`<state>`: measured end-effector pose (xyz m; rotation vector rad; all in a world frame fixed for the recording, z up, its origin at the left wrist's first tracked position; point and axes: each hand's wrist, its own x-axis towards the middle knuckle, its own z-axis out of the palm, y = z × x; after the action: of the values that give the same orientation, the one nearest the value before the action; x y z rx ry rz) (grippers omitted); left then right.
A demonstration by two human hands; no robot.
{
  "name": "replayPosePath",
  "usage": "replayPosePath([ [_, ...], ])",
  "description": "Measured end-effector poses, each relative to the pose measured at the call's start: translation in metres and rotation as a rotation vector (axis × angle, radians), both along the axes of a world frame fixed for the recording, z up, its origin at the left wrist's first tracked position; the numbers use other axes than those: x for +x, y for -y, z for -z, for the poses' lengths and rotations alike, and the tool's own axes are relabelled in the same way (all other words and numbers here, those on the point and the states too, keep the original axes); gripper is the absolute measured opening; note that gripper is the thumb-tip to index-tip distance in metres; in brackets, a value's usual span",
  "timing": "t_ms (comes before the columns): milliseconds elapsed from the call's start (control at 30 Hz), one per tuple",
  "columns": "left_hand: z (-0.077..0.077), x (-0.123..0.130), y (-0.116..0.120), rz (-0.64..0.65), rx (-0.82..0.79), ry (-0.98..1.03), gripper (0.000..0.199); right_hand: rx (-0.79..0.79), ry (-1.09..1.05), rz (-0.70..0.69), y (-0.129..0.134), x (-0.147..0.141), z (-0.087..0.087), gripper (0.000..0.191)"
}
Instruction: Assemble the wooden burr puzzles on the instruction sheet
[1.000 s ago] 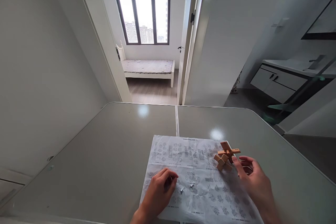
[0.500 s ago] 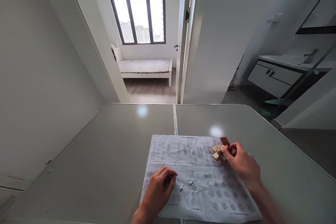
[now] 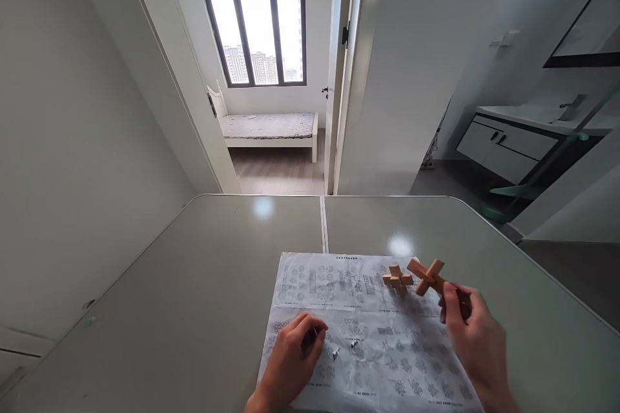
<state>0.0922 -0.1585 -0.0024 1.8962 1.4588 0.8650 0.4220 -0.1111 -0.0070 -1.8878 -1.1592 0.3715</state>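
Between the thumb and fingers of my right hand (image 3: pixel 477 329) is one arm of a cross-shaped wooden puzzle piece (image 3: pixel 427 276). Just left of it, a second wooden interlocking puzzle (image 3: pixel 398 279) with several stubby arms sits on the upper right of a creased printed sheet (image 3: pixel 334 303). My left hand (image 3: pixel 296 348) rests on the lower left of the sheet, fingers curled in toward the thumb; whatever lies inside them is hidden. Two small silvery pieces (image 3: pixel 336 353) lie on the paper right of that hand, too small to name.
The sheet lies on a grey table (image 3: pixel 232 284) with a seam down its middle and a pale raised edge. Beyond the table, an open doorway shows a bed (image 3: pixel 268 126) under a window (image 3: pixel 259 35). A washbasin cabinet (image 3: pixel 506 142) stands at the right.
My right hand has moved right and toward me, carrying the cross-shaped piece away from the other wooden puzzle, which now stands apart on the sheet. My left hand has stayed in place.
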Motion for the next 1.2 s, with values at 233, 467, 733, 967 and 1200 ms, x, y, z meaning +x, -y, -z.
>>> replayPosePath([
  [233,-0.001,-0.004,0.001,-0.017,-0.052,0.039,0.020,0.080,-0.255,-0.524,0.040,-0.090,0.013,0.050],
  [467,-0.006,-0.007,0.004,0.047,-0.133,0.029,0.085,0.112,-0.259,-0.745,0.050,-0.122,0.024,0.030],
  [733,-0.002,-0.007,0.003,0.206,-0.018,0.045,0.110,0.152,-0.326,-0.808,0.058,-0.120,0.017,0.025],
  [967,0.006,-0.004,0.010,0.124,0.198,-0.085,0.098,0.023,-0.392,-0.829,0.060,-0.123,0.020,0.031],
  [1200,0.006,-0.011,0.010,0.113,0.088,-0.025,0.128,-0.091,-0.544,-0.794,0.060,-0.122,0.017,0.036],
])
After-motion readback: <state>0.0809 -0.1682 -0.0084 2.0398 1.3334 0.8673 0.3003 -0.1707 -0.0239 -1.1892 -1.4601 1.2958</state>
